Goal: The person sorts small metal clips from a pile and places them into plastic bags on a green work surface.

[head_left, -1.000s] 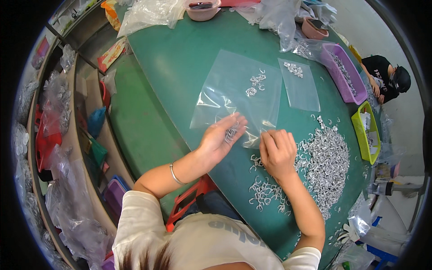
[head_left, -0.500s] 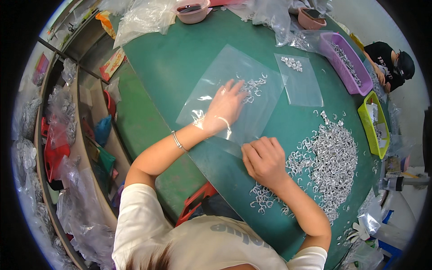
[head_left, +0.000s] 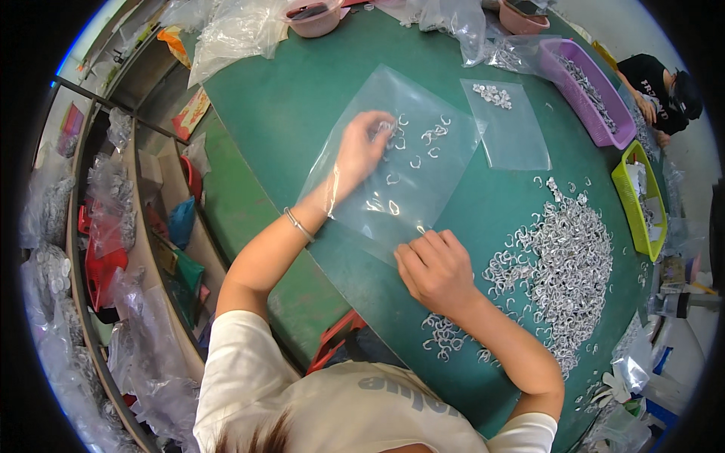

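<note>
Clear bags flat on table: 2. Big bag (head_left: 423,162) under the hands, small bag (head_left: 513,128) just beside it to the right.
Big bag contents: approx a dozen loose silver rings (head_left: 423,143), spread apart (exact count unclear thru the plastic).
Small bag contents: 1 tight clump of rings (head_left: 492,93) near its top edge.
Left hand (head_left: 361,151): inside the big bag, plastic draped over the wrist; fingertips pinched on a few rings at the upper end. 1 thin bracelet (head_left: 299,224) on that wrist.
Right hand (head_left: 436,268): palm down on the bag's near edge, fingers curled, pressing the plastic to the table; can't tell if anything is held underneath.
Ring pile (head_left: 563,260): 1 big heap on the green table (head_left: 279,98), right of the right hand, too many to count; 1 smaller scatter (head_left: 445,340) near the right forearm.
Baskets: 2. Purple basket (head_left: 585,90) with silver pieces in it, lime basket (head_left: 642,200) with a few pale items (too small to tell).
Pink bowls: 2 at the far edge, left bowl (head_left: 313,16) w/ dark contents, right bowl (head_left: 522,15) partly cut off.
Other person (head_left: 664,90): 1, dark top, at the far right rim.
</note>
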Tool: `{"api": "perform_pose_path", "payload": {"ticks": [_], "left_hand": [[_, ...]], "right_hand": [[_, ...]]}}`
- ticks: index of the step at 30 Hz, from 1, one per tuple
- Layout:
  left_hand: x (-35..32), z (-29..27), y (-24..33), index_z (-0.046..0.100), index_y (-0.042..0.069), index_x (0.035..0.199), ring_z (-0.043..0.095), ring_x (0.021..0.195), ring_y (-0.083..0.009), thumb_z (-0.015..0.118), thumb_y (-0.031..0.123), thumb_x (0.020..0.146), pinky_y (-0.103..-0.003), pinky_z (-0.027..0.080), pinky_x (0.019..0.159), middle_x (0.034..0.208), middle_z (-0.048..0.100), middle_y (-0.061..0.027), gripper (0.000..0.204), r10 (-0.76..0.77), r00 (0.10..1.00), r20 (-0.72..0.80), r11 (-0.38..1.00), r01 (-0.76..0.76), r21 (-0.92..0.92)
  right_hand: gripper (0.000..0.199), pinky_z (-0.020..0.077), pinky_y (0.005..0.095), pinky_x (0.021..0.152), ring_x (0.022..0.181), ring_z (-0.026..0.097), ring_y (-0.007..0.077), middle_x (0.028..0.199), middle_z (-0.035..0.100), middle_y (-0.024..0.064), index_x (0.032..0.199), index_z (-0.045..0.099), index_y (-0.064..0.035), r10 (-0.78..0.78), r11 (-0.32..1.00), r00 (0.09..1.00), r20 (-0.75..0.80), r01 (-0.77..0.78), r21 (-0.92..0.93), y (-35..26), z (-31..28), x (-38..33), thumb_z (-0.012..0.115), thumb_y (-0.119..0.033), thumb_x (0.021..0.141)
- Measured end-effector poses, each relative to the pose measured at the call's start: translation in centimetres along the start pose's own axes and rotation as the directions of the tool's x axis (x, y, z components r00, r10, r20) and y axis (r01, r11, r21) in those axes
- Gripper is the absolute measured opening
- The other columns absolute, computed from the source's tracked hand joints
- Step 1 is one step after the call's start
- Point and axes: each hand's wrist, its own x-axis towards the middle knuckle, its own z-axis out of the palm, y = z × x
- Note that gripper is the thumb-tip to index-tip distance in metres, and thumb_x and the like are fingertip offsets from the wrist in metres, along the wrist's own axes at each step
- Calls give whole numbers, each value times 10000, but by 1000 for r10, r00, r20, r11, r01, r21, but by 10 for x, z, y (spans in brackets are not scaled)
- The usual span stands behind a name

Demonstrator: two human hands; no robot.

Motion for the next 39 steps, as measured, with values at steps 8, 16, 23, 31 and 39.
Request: {"api": "perform_pose_path", "payload": {"ticks": [8, 16, 23, 31, 39], "left_hand": [[9, 18, -5, 543, 148, 1217, 423, 1204, -353, 596, 139, 828, -526, 379, 938, 1308, 467, -113, 394, 436, 887, 152, 653, -428, 625], [1, 19, 2, 559, 152, 1186, 438, 1189, -305, 568, 156, 852, -617, 281, 988, 1270, 500, -73, 334, 321, 729, 604, 413, -682, 604], [7, 35, -10, 565, 90, 1146, 502, 1096, -292, 593, 118, 830, -516, 339, 926, 1171, 537, -90, 318, 470, 794, 386, 638, -607, 473], [28, 58, -8, 619, 85, 980, 518, 947, -281, 625, 115, 801, -426, 362, 784, 993, 553, -99, 182, 311, 924, 221, 724, -381, 575], [30, 44, -12, 620, 70, 912, 531, 959, -290, 569, 65, 810, -445, 345, 819, 973, 570, -115, 114, 196, 955, 221, 894, -267, 361]], "right_hand": [[85, 362, 301, 556, 618, 459, 189, 639, 441, 43, 743, 562, -28, -29, 999, 999, 11, 30, -27, 2, 3, 0, 611, -65, 685], [99, 362, 296, 567, 634, 462, 186, 645, 447, 45, 749, 560, -29, -47, 998, 998, 51, 49, -37, 2, 4, 5, 588, -84, 672], [108, 348, 313, 536, 593, 446, 196, 634, 423, 46, 742, 578, -17, -18, 1000, 997, 81, 18, 6, 3, 7, 1, 673, -58, 711], [107, 346, 314, 535, 598, 446, 195, 638, 421, 48, 740, 575, -14, -30, 999, 997, 72, 29, 18, 1, 10, 5, 670, -51, 708], [86, 359, 298, 562, 632, 457, 187, 643, 441, 53, 724, 536, -33, -22, 1000, 997, 80, 24, -15, 3, 11, 1, 575, -71, 658]]}}
